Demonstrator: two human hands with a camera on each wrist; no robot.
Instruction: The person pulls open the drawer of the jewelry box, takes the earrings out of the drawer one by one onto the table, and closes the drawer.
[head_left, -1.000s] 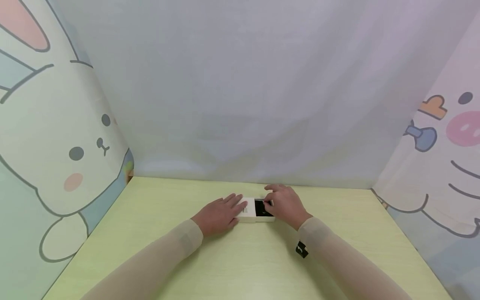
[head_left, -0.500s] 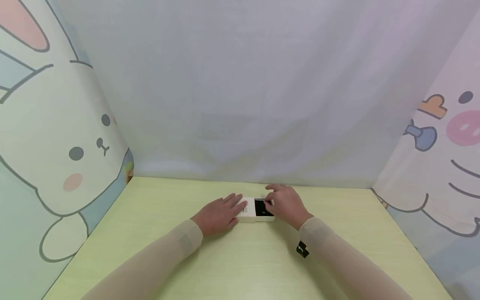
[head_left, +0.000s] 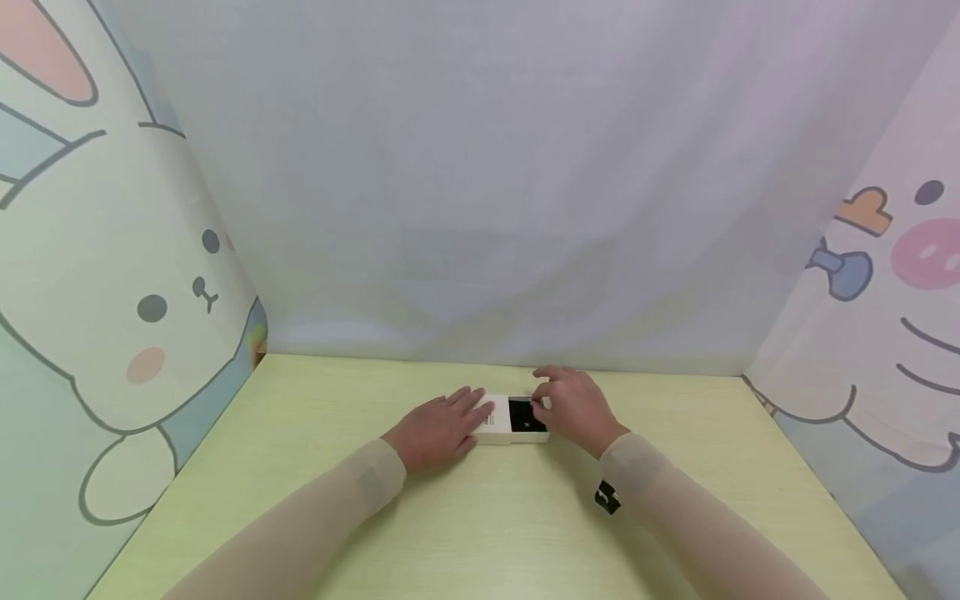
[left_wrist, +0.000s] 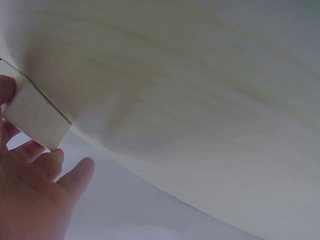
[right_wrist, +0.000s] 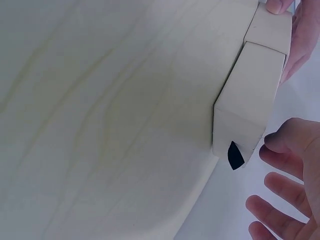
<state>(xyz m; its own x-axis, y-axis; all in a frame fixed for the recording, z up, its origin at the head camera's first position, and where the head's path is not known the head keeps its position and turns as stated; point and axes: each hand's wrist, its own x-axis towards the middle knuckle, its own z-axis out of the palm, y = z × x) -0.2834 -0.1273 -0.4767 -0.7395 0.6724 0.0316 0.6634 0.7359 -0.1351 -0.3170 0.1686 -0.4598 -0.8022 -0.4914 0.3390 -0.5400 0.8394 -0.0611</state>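
A small white drawer-style box [head_left: 501, 427] lies on the table near its back edge. Its inner tray [right_wrist: 247, 90] sticks out of the sleeve on the right, and a black tab [right_wrist: 235, 156] pokes from the tray's end. Black contents [head_left: 522, 417] with a small light mark show inside; their kind is unclear. My left hand [head_left: 433, 433] holds the sleeve, thumb on the near side and fingers spread across the top. At the tray's right end, thumb and forefinger of my right hand [head_left: 576, 412] pinch a dark edge of the contents, the other fingers raised.
The pale wood-grain table [head_left: 480, 525] reaches back to a hanging grey-white cloth [head_left: 480, 208]. Cartoon-printed panels stand on both sides, a rabbit [head_left: 112, 275] at left and a pig [head_left: 900, 333] at right. A black-and-white tag [head_left: 607, 497] shows beside the right cuff.
My right hand has shifted very slightly to the right, baring a little more of the black contents. The left hand and the box stay where they were.
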